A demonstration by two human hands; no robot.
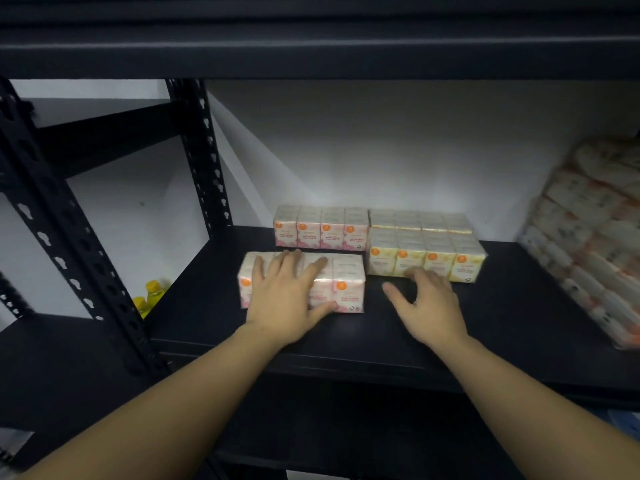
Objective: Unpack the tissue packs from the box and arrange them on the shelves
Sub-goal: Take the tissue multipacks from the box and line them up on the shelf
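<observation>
On the black shelf [502, 306] lie three blocks of small tissue packs. A pink-printed tissue pack [348, 284] lies nearest me, and my left hand [284, 296] rests flat on top of it with spread fingers and the thumb against its front. Behind it stands a second pink tissue pack [320, 228]. To the right sits a yellow tissue pack [429, 242], two rows deep. My right hand [427, 304] hovers just in front of the yellow pack, fingers loosely bent, fingertips touching its lower front edge. No box is in view.
A tall pile of larger wrapped tissue bundles [588, 237] leans at the shelf's right end. Black perforated uprights [52, 216] stand at left, with yellow-capped bottles [149, 297] behind them. The upper shelf [311, 46] hangs low overhead.
</observation>
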